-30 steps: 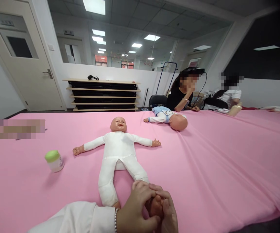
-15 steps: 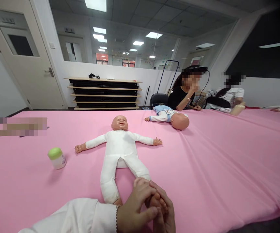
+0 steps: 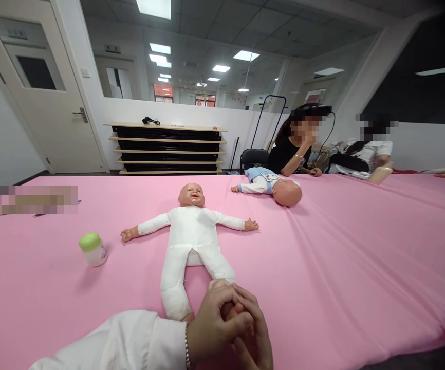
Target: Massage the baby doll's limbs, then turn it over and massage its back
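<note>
The baby doll [image 3: 192,237] in a white suit lies on its back with arms spread in the middle of the pink tabletop [image 3: 341,257], head at the far side and legs toward the near edge. The left hand [image 3: 212,326], in a white sleeve with a bracelet, and the right hand [image 3: 259,336] each have their grip clamped on the foot of the doll's right-lying leg, fingers overlapping. A green-lidded jar [image 3: 93,249] stands well left of the doll, and a second doll [image 3: 272,187] lies far right beside a seated person [image 3: 290,154]
</note>
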A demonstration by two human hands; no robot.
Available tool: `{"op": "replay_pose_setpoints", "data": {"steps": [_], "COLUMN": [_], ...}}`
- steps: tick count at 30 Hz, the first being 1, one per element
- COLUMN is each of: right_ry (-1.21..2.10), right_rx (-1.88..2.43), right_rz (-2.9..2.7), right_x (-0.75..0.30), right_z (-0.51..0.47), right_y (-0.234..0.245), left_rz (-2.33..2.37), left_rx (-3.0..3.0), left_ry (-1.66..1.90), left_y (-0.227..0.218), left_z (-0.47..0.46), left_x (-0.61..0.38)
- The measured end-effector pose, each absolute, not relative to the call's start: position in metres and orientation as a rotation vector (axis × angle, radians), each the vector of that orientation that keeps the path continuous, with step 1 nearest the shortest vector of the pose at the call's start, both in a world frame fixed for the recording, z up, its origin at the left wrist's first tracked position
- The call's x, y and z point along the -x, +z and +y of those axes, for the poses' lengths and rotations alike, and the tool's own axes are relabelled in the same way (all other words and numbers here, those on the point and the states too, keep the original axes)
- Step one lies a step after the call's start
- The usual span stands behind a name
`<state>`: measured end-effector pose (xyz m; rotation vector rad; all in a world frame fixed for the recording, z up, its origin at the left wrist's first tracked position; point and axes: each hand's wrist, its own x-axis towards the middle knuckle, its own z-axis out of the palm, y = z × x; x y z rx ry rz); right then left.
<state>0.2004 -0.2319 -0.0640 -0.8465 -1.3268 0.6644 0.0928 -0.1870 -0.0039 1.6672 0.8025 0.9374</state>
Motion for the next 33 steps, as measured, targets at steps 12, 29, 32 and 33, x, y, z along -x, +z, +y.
{"op": "replay_pose_setpoints", "data": {"steps": [12, 29, 32, 33], "right_ry": [0.546, 0.879, 0.879, 0.886], "right_rx": [0.916, 1.103, 1.145, 1.151], "right_rz": [-1.327, -0.794, -0.765, -0.756], "right_x": [-0.197, -0.210, -0.212, -0.212], "right_z": [-0.228, -0.229, -0.226, -0.225], "right_y": [-0.063, -0.061, -0.057, -0.055], "left_rz": [0.789, 0.721, 0.698, 0.699], "left_rx": [-1.777, -2.337, -2.576, -2.653], "left_ry": [0.958, 0.735, 0.705, 0.708], "left_y": [-0.006, -0.001, -0.009, -0.014], "left_z": [-0.186, -0.193, -0.197, -0.198], "left_x": [-0.093, -0.092, -0.089, -0.089]}}
